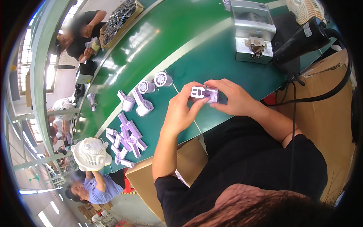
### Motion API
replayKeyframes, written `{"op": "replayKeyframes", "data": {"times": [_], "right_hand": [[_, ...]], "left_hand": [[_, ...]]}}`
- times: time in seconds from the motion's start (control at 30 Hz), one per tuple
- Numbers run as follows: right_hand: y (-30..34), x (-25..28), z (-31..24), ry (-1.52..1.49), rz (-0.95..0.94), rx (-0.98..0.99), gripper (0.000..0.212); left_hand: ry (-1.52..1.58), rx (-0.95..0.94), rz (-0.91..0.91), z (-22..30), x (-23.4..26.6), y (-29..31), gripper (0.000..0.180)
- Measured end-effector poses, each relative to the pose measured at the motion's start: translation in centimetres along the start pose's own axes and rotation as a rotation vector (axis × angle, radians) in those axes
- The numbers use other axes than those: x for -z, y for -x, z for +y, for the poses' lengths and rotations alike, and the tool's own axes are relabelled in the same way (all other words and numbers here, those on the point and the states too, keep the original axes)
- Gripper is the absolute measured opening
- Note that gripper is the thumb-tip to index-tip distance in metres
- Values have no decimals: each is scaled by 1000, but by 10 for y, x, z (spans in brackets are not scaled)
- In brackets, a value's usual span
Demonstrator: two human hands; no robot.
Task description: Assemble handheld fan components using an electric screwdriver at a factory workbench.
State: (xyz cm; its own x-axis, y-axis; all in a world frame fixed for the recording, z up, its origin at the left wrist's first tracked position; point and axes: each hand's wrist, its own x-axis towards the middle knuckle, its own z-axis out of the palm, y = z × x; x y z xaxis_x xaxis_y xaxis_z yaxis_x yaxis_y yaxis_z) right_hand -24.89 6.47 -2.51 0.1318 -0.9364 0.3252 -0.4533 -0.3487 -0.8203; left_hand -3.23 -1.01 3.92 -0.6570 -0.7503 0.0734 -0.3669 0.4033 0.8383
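Item: one lavender plastic part (210, 95), held above the green worktop (211, 53).
Orientation: long axis close to the 9-to-3 o'clock line, the 3 o'clock end dipping slightly. White end faces 9 o'clock; lavender body extends toward 3 o'clock.
Appearance: short and boxy; smooth lavender body, its upward side partly recessed; white flat end piece (197, 92) with rounded corners and cut-out openings. Fine inner detail too small to tell.
Hands: left hand (183, 109) closed narrowly around the 9 o'clock end, thumb against the near side; right hand (237, 99) curved about the 3 o'clock end, thumb and fingers either side; both holding the part.
Surroundings, by clock from the part: lavender round housings (145, 109), four, at 9; lavender handle pieces (128, 136), heaped in mixed directions, at 8; white fan (90, 154), at 8, farther off; metal bench machine (254, 32), at 1; black cylindrical tool (302, 41), at 2.
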Motion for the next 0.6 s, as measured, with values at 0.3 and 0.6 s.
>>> {"op": "replayKeyframes", "data": {"times": [0.3, 0.6], "right_hand": [[8, 29, -12, 187, 410, 236, 55], [-2, 123, -16, 224, 1270, 433, 66]], "left_hand": [[-173, -60, -21, 10, 0, -4, 40], [-18, -163, -7, -10, -7, -8, 33]]}}
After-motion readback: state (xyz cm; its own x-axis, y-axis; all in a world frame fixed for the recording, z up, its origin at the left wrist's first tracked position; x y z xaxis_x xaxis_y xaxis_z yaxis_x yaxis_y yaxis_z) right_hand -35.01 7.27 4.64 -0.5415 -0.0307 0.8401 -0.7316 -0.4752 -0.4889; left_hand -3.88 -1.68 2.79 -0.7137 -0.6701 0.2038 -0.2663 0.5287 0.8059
